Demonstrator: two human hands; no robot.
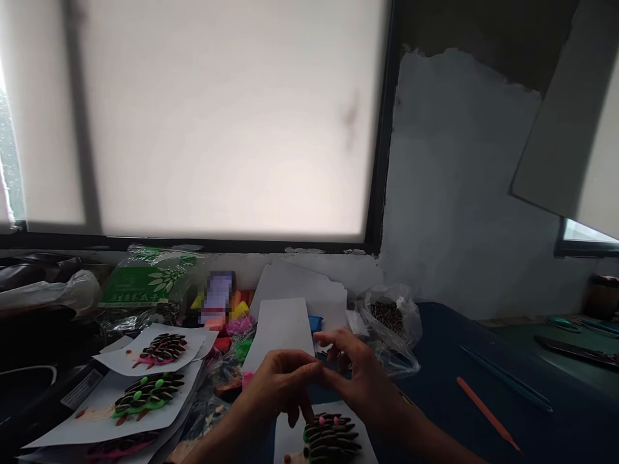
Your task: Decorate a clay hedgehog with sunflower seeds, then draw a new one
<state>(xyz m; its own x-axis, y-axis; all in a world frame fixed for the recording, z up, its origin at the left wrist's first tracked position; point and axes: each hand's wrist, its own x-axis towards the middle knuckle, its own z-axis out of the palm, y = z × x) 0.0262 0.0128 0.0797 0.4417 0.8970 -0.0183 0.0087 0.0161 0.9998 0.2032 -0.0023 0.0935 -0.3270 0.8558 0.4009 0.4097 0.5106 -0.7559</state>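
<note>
Both hands meet above a white sheet (pixel 285 444) at the front. My left hand (pixel 285 383) has thumb and index finger pressed together; anything between them is too small or hidden to name. My right hand (pixel 360 370) touches those fingertips with its thumb, while its index finger is curved and held apart. Just below, a hedgehog picture (pixel 333 441) lies on the sheet, with dark striped sunflower seeds as spines in green clay and two pink dots on top. Its lower part is cut off by the frame edge.
At left lie stacked papers with similar seed hedgehogs (pixel 147 396). Behind are a green seed packet (pixel 140 283), coloured clay packs (pixel 239 325) and blank white paper (pixel 280 322). A clear bag of seeds (pixel 387 316) stands right of centre. An orange tool (pixel 488 415) and tweezers (pixel 505 377) lie right.
</note>
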